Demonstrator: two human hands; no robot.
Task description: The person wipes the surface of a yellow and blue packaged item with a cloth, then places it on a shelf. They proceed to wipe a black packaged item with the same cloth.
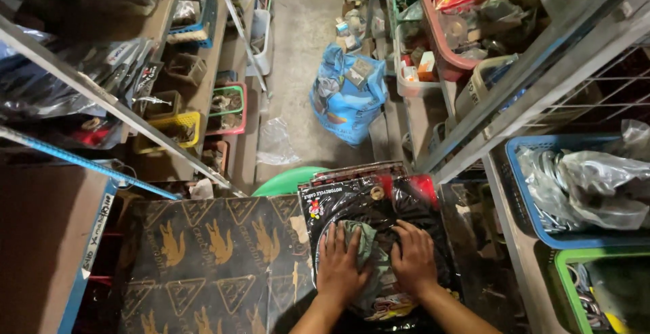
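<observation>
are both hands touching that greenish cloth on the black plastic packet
Touching. The head view shows the left hand and right hand pressed flat on the greenish cloth, fingers overlapping it, atop the black plastic packet.

Black cardboard box (203, 266) with gold crocodile prints, bearing a glossy black plastic packet (379, 219) along its right edge. Concrete floor (305, 36) beyond, carrying a blue sack (345, 97), a crumpled clear bag (276, 143) and scattered small cartons (349, 19). Wooden shelves (220, 63) at left, holding small baskets (227, 107); metal shelves (521, 239) at right, holding blue and green crates (528, 219).
</observation>
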